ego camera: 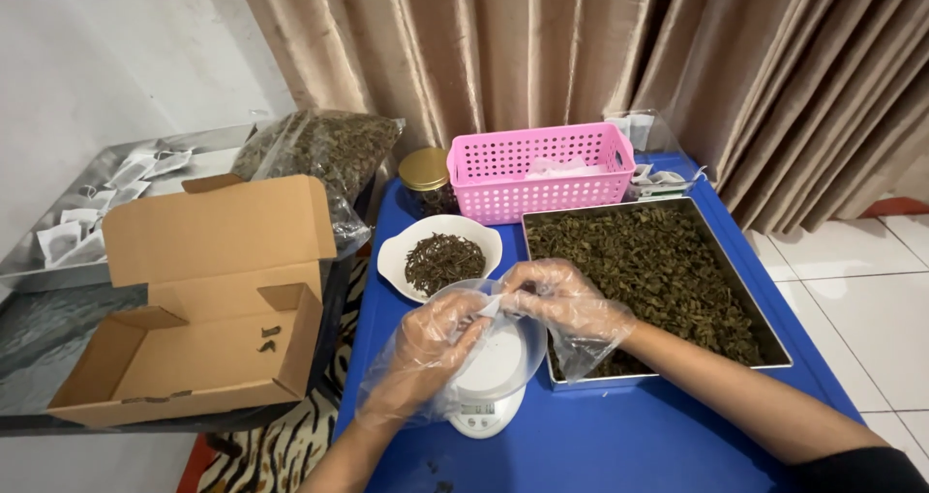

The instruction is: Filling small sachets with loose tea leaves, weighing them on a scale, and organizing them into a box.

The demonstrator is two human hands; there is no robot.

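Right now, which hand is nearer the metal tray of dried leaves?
Right. The right hand sits over the near-left corner of the metal tray, overlapping its edge. The left hand is further left, above the small white scale, clear of the tray.

Looks like a home setup turned small tea-packing station, not a factory. I'm at a low blue table (619,445) against beige pleated curtains (542,58), white tile floor (861,299) to my right. A shallow steel tray of loose dried leaves (658,270), a small white digital scale (489,411), a pink perforated plastic basket (537,179), an open brown cardboard box (208,299), and empty white filter bags on a metal tray (87,227).
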